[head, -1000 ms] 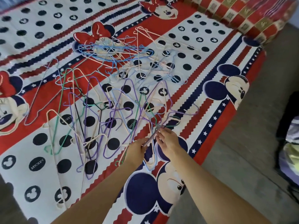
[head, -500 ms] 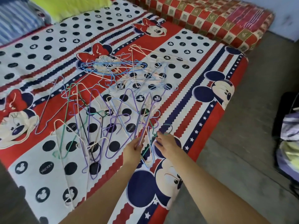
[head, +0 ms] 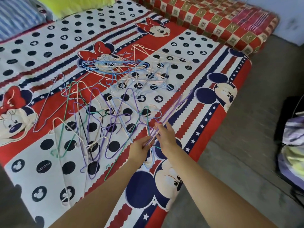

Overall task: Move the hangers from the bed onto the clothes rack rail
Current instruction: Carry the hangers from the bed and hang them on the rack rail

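Purple wire hangers (head: 171, 111), a thin bunch, rise off the bed (head: 218, 102) at a slant toward the upper right, and I see my left hand (head: 139, 149) pinching their lower end, its grip closed around the wires. My right hand (head: 165, 134) sits just beside it with fingers loosely spread against the same bunch; I cannot tell whether that grip closes on them. The remaining hangers (head: 98, 116) lie tangled across the cartoon-print bedspread in 2 loose heaps, the nearer one purple, green and cream, the farther one (head: 121, 68) blue and pale. A folded red checked blanket (head: 213, 22) lies along the far edge
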